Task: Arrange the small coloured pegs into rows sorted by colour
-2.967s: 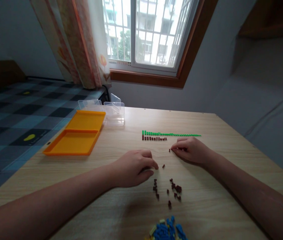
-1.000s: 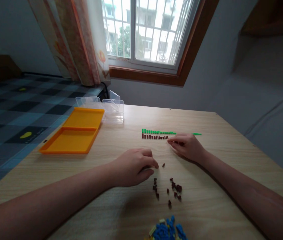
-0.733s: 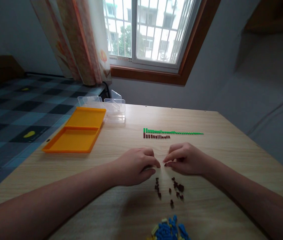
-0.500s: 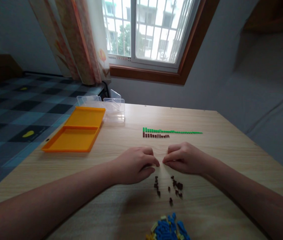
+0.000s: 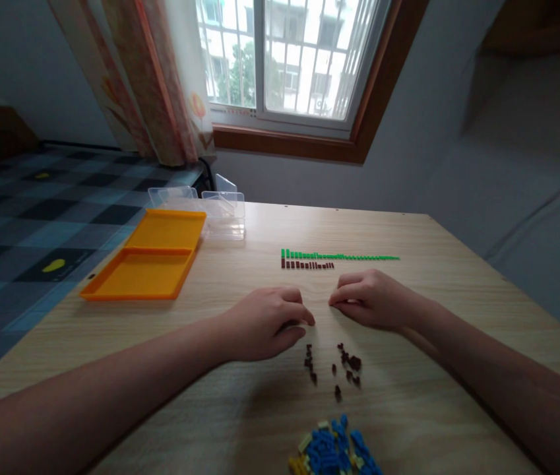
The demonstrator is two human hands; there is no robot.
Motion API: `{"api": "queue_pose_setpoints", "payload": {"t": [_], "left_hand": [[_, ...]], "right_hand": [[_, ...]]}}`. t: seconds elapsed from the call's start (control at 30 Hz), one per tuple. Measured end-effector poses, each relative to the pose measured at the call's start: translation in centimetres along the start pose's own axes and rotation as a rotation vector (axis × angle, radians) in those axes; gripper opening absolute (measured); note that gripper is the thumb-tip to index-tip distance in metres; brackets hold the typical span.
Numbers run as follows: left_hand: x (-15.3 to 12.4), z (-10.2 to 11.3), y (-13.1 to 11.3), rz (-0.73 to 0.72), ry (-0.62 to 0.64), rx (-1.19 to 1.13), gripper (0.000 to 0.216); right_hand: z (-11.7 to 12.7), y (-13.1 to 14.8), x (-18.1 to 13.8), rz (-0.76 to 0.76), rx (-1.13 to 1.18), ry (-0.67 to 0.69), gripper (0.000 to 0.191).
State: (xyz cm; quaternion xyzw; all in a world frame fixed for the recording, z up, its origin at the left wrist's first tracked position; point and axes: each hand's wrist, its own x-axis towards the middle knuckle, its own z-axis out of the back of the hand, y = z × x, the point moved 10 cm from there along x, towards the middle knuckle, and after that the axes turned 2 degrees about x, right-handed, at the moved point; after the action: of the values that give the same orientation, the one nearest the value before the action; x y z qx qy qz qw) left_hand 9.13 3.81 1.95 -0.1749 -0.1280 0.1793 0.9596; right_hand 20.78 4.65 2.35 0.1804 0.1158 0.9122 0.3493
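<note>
My left hand [image 5: 274, 323] hovers just above the table, thumb and forefinger apart with nothing seen between them. My right hand [image 5: 371, 300] is closed in a pinch below the rows; whatever its fingertips hold is too small or hidden to make out. Small dark brown toy bricks [image 5: 354, 363] lie scattered on the near side of both hands. Beyond the hands runs a row of green bricks [image 5: 319, 255], with a shorter row of brown bricks [image 5: 307, 265] right below it. A heap of blue and yellow bricks [image 5: 326, 450] sits at the bottom of the view.
An open orange case [image 5: 137, 274] rests on the left part of the wooden table [image 5: 240, 264]. Clear plastic boxes [image 5: 225, 218] stand behind it. A bed with a checked cover [image 5: 7, 264] adjoins the table's left side; a window [image 5: 304, 59] is ahead.
My right hand has moved away from my left hand, up toward the brown row and slightly to the right, still pinched. My left hand stays nearly in place.
</note>
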Motion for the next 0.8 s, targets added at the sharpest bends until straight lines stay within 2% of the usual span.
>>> {"api": "queue_pose_setpoints", "payload": {"t": [0.17,0.33,0.8], "left_hand": [[0.0,0.1,-0.1,-0.005,-0.003,0.004,0.023],[0.0,-0.1,0.1,0.006,0.016,0.009,0.023],[0.0,0.0,-0.2,-0.016,0.007,0.025,0.023]], "right_hand": [[1.3,-2.9,-0.7,-0.075,-0.136,-0.018,0.017],[2.7,-5.5,-1.5,-0.167,-0.201,-0.120,0.019],[2.4,-4.8,-1.4,-0.184,-0.175,-0.170,0.020]]}}
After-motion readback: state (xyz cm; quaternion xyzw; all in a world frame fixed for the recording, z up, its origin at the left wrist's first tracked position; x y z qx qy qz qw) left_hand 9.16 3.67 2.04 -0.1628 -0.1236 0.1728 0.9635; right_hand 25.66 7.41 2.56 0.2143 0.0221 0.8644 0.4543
